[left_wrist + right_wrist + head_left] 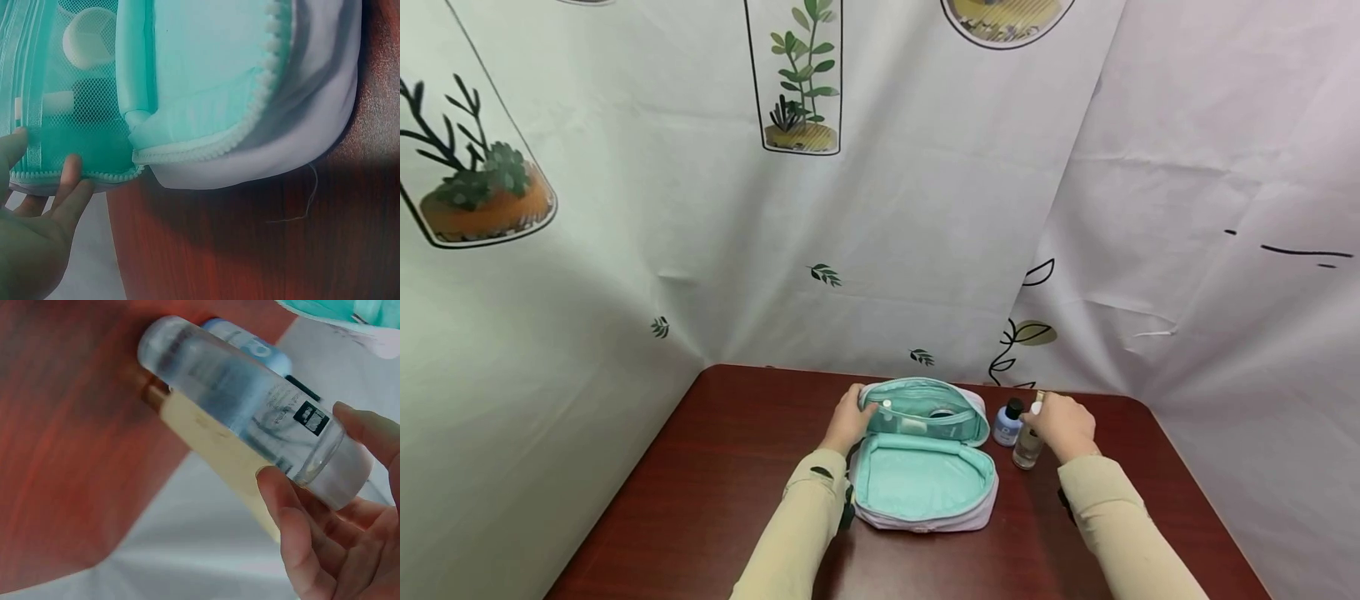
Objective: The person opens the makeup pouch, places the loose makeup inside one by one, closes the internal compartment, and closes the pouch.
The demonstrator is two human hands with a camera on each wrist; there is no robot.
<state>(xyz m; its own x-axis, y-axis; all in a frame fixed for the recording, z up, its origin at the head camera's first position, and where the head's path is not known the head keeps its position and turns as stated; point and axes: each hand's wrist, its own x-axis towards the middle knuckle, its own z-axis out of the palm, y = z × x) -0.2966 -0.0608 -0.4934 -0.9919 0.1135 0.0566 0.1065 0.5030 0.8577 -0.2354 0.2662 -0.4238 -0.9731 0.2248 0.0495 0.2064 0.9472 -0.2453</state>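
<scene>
I see an open pouch (925,481) on the table (722,492). Right of it, the right hand (1067,423) pinches a clear bottle (1027,452) by its cap (344,474); a blue bottle (1006,427) stands between. The left hand (847,421), fingers apart, grips the pouch's left rim.

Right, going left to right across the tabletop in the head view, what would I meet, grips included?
Left grip → open zip pouch with mint-green lining → black-capped blue bottle → clear bottle → right grip.
</scene>
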